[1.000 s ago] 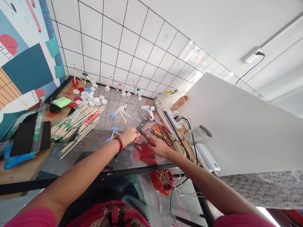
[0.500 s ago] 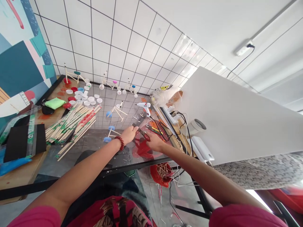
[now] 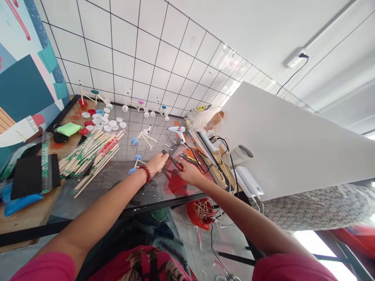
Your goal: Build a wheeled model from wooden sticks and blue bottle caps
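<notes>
Illumination is bright and diffuse. Glare marks the tiled wall [image 3: 140, 50]; the glossy desk [image 3: 152, 193] shows reflections. Lower right edge is blurred.

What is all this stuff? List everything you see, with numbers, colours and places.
Table: 1, black-edged, centre
Pliers: 1, red-handled, dark head, centre
Glue gun: 1, white, beyond the pliers
Stick frames: 5, pale with coloured caps, table's back and middle
Loose caps: many, mostly white, some red or blue, back left
Sticks: many, pale with green and red wrapping, left
Packet: 1, light green, back left
Sheet: black, near left, count unclear
Bin: 1, red, below table
Board: 1, white, right
Bracelet: 1, red, left wrist
Left hand: 1, bare, at the pliers' head
Right hand: 1, bare, gripping the pliers' handle
</notes>
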Tool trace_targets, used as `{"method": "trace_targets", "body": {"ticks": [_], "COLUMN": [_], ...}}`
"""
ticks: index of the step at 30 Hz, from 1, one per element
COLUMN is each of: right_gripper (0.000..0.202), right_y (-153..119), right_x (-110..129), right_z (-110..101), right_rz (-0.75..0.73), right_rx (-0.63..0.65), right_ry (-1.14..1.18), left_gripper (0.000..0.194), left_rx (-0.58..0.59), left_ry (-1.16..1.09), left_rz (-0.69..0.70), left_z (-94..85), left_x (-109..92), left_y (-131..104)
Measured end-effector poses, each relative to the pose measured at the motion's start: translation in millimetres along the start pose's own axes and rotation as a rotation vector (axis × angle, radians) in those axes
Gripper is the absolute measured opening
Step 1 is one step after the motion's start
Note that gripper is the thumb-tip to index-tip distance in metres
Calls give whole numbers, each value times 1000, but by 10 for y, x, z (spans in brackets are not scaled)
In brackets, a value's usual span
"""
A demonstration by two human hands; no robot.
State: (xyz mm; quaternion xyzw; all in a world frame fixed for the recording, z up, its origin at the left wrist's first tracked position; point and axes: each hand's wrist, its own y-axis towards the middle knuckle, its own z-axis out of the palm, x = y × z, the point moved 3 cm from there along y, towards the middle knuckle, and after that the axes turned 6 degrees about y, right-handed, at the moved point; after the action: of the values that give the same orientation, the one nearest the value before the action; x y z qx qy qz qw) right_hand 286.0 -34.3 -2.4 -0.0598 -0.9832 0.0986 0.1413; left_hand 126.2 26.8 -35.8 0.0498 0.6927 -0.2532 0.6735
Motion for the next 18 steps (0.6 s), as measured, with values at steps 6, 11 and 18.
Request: {"method": "trace_targets", "body": {"ticks": [6, 11, 18], "right_gripper": [38, 51, 42], "right_y": [45, -42, -31], "right_x": [24, -17, -246], "right_z": [-13, 99, -127], "right_rz": [50, 13, 65], "right_rx": [-90, 324, -75], "right_ry": [204, 882, 414], "left_gripper": [20, 19, 18], "left_rx": [21, 60, 75], "left_ry": [-7, -33, -130], "left_rz": [-146, -132, -8], "left_z": [-39, -82, -29], "left_x": [-78, -152, -104], "left_y": [-35, -69, -70]}}
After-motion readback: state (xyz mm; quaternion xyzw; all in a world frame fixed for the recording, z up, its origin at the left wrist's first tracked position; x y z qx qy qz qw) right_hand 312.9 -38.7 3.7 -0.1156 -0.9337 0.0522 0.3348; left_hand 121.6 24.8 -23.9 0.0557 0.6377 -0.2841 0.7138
